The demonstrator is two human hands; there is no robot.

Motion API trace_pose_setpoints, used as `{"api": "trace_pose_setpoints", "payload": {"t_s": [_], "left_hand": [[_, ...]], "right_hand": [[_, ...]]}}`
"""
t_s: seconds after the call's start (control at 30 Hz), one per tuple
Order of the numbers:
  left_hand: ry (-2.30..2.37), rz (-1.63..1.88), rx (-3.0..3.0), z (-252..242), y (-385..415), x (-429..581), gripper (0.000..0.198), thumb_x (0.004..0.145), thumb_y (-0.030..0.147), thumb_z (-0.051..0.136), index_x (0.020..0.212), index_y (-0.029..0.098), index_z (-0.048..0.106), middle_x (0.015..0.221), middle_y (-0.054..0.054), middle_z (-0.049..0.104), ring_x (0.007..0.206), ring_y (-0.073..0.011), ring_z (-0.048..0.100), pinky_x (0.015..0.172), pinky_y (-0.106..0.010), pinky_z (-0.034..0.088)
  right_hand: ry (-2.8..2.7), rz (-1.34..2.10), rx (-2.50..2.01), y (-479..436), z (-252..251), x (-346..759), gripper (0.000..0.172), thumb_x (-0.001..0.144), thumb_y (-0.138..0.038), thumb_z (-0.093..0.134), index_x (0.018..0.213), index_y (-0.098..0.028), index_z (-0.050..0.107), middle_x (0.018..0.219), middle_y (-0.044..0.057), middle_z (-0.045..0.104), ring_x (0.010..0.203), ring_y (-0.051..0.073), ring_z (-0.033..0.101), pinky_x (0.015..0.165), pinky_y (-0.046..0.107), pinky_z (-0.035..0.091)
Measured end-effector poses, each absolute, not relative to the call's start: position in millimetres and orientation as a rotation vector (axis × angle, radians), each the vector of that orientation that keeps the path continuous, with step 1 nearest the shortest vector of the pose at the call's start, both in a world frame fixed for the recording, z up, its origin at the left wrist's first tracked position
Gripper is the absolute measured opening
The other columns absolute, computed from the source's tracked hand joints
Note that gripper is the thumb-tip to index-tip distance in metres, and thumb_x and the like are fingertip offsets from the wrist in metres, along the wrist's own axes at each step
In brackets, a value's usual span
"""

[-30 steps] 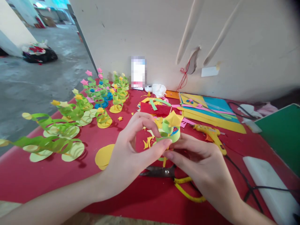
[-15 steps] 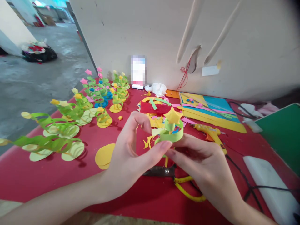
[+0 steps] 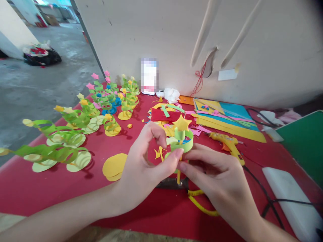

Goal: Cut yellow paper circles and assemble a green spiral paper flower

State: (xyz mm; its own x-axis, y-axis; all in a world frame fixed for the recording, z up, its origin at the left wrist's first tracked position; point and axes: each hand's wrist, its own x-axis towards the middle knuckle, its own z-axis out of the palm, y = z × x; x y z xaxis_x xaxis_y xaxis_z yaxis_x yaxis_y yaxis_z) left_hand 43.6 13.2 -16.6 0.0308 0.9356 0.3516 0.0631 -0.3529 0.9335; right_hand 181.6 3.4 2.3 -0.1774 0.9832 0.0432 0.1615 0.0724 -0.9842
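Spiral tree (image 3: 182, 140) shifted slightly left, seemingly pinched between both grips.

Craft worktable: finished paper trees (image 3: 75, 117), coloured paper sheets (image 3: 224, 119), glue gun (image 3: 227, 143), bare concrete floor (image 3: 32, 87).

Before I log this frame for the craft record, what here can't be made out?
All in the head view:
- Scissors: blades and most of the handles hidden under both hands.
- Green paper spiral: its lower coils covered by the left hand and right hand.
- Upright item by the wall: blurred out.
- White slab: cut off by the frame's edge.
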Motion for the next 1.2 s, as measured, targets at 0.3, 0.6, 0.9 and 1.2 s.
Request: {"api": "trace_pose_setpoints", "payload": {"t_s": [0.3, 0.6, 0.9, 1.2], "left_hand": [[0.955, 1.485, 1.411, -17, 17, 39, 0.022, 0.089, 0.023, 0.036, 0.069, 0.022, 0.046, 0.067, 0.001, 0.039, 0.066, -0.0135, 0.04, 0.06, -0.025, 0.035], [0.872, 1.125, 2.063, -18, 22, 36, 0.019, 0.079, 0.007, 0.047, 0.09, 0.019, 0.057, 0.096, -0.004, 0.057, 0.097, -0.0186, 0.048, 0.092, -0.035, 0.032], [0.922, 1.151, 2.179, -18, 26, 41, 0.005, 0.073, 0.014, 0.062, 0.07, 0.017, 0.06, 0.079, -0.003, 0.057, 0.081, -0.0162, 0.05, 0.079, -0.032, 0.037], [0.895, 1.202, 1.678, -17, 17, 38, 0.007, 0.084, 0.016, 0.045, 0.08, 0.021, 0.049, 0.089, -0.001, 0.053, 0.088, -0.014, 0.05, 0.077, -0.025, 0.041]], "right_hand": [[-1.209, 1.329, -1.193, 12, 2, 192, 0.003, 0.065, -0.024, 0.07, 0.066, -0.023, 0.068, 0.068, -0.003, 0.064, 0.062, 0.009, 0.057, 0.055, 0.014, 0.045], [-0.962, 1.497, -1.023, 21, 1, 198, 0.003, 0.065, -0.022, 0.071, 0.063, -0.023, 0.069, 0.067, -0.006, 0.064, 0.062, 0.004, 0.055, 0.056, 0.009, 0.043], [-0.947, 1.408, -1.039, 23, 0, 201, 0.002, 0.068, -0.026, 0.068, 0.069, -0.027, 0.069, 0.075, -0.002, 0.066, 0.076, 0.013, 0.06, 0.068, 0.022, 0.049], [-1.039, 1.369, -1.041, 19, -1, 198, 0.007, 0.065, -0.023, 0.071, 0.069, -0.028, 0.07, 0.071, -0.004, 0.063, 0.068, 0.008, 0.057, 0.06, 0.015, 0.047]]}}
